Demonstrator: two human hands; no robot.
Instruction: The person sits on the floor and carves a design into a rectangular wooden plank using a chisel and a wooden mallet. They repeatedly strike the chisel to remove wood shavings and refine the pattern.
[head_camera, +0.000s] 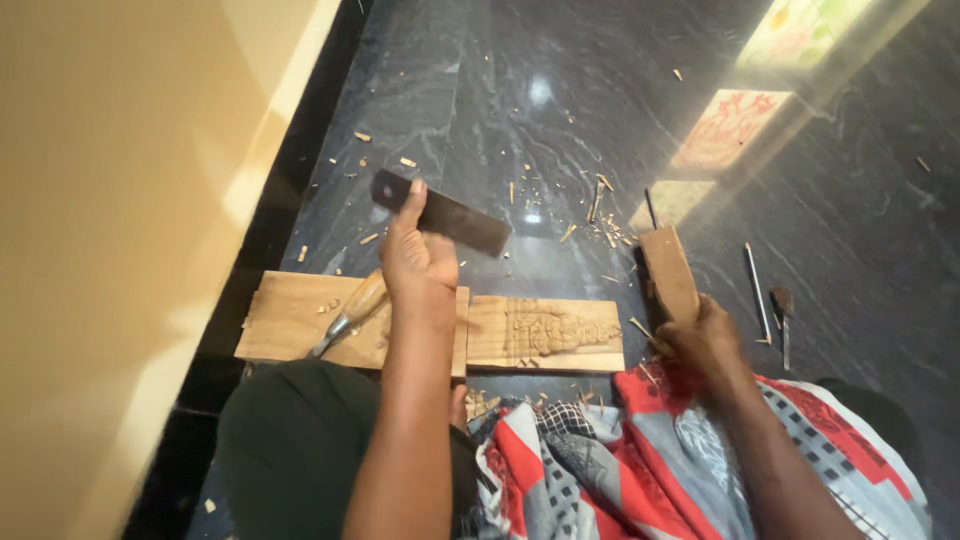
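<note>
My left hand (418, 262) holds a flat dark rectangular bar (452, 215) raised above the floor, thumb along its near face. My right hand (702, 338) grips a wooden block mallet (669, 270) that stands upright at the right. Between them lies a wooden board with a carved figure (545, 333) on the dark floor. It rests next to a wider plain plank (300, 318), on which a chisel with a wooden handle (350, 315) lies, just left of my left forearm.
Wood chips (598, 215) litter the dark stone floor. Thin metal tools (757, 290) and a small one (784, 312) lie at the right. A pale wall (120, 250) runs along the left. A patterned cloth (640, 460) covers my lap. Carved panels (730, 128) lean at the back right.
</note>
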